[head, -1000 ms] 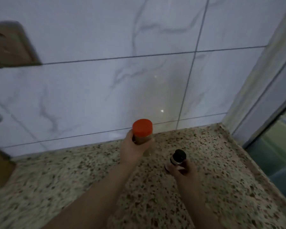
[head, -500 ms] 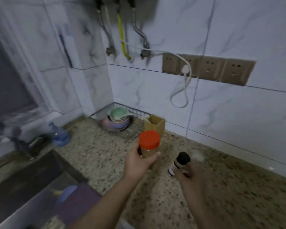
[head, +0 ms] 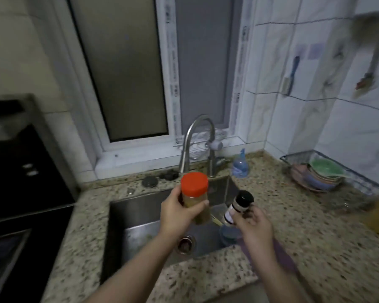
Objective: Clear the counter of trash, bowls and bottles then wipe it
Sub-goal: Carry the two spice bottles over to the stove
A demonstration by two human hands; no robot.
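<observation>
My left hand (head: 177, 213) grips a clear jar with an orange-red lid (head: 194, 194) and yellowish contents, held upright over the steel sink (head: 140, 215). My right hand (head: 253, 224) holds a small white bottle with a black cap (head: 239, 206), tilted left, above the sink's right side. The speckled granite counter (head: 304, 226) runs around the sink. A purple cloth (head: 280, 256) lies on the counter edge under my right forearm.
A curved faucet (head: 197, 141) stands behind the sink, a blue soap bottle (head: 240, 166) to its right. Stacked coloured bowls sit in a wire rack (head: 322, 173) at the back right. A blue bowl (head: 228, 235) lies in the sink. A black stove (head: 15, 182) is at the left.
My view has swung left from the bare counter corner, past the bowl rack, to the sink and window. Both hands kept their jar and bottle, which are now over the sink.
</observation>
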